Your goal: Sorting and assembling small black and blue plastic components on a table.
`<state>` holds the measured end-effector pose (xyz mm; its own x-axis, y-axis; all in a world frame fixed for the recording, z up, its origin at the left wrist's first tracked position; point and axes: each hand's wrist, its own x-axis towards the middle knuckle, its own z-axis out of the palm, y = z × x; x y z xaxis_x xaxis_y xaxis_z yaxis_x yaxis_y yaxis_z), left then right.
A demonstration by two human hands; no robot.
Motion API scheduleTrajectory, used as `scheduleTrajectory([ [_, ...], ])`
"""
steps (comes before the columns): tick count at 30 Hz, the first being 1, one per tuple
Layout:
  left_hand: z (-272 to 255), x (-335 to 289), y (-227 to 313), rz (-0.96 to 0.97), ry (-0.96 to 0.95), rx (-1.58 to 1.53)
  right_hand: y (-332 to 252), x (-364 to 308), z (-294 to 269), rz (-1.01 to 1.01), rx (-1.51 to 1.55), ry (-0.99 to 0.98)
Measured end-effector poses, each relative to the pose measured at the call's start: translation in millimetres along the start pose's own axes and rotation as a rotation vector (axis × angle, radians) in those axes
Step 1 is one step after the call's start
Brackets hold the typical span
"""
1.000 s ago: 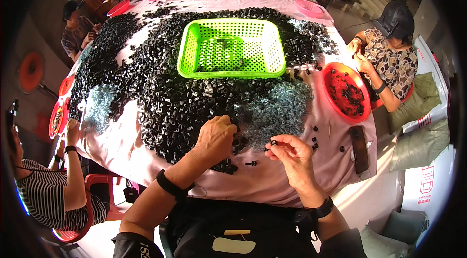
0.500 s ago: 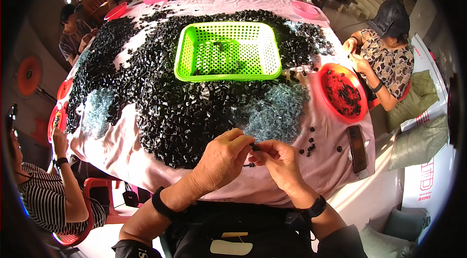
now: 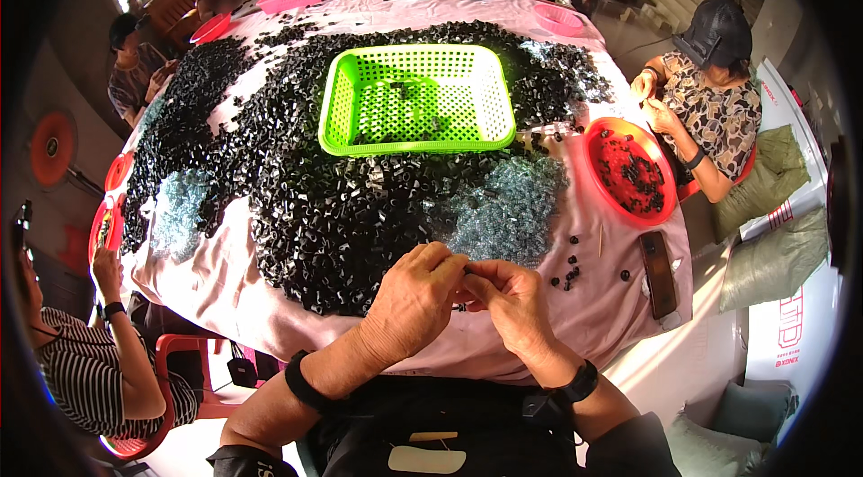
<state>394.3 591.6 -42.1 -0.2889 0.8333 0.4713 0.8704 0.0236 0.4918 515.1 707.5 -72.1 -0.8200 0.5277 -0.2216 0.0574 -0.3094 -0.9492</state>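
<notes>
My left hand [image 3: 418, 293] and my right hand [image 3: 511, 302] meet just above the near edge of the pink-covered table. The fingertips of both are pinched together around a small black plastic part [image 3: 468, 274], mostly hidden by the fingers. Right beyond them spreads a big heap of small black plastic parts [image 3: 337, 216], some of them ring-like. A mound of small clear bluish pieces [image 3: 508, 212] lies at the heap's right side, just past my right hand. Several loose black parts [image 3: 573, 272] are scattered to the right of that hand.
A green mesh basket [image 3: 418, 150] sits on the heap with a few black parts inside. To the right are a red basin [image 3: 667, 198] of black parts and a phone [image 3: 659, 275]. A second clear mound [image 3: 180, 216] lies left. Co-workers [image 3: 710, 108] sit around the table.
Both hands stay together in nearly the same place. The fingers have closed in further, so the black part shows less than before. The whole view has shifted slightly.
</notes>
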Motion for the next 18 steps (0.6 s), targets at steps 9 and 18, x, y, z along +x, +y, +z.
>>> scheduleTrajectory([
  [9, -2.8, 2.2, 0.2, -0.032, -0.055, -0.009, 2.3, -0.6, -0.9, -0.028, -0.031, 0.006],
  [18, -0.2, 1.7, 6.1, -0.049, -0.091, -0.051, 8.4, 2.7, 1.5, -0.057, 0.034, 0.061],
])
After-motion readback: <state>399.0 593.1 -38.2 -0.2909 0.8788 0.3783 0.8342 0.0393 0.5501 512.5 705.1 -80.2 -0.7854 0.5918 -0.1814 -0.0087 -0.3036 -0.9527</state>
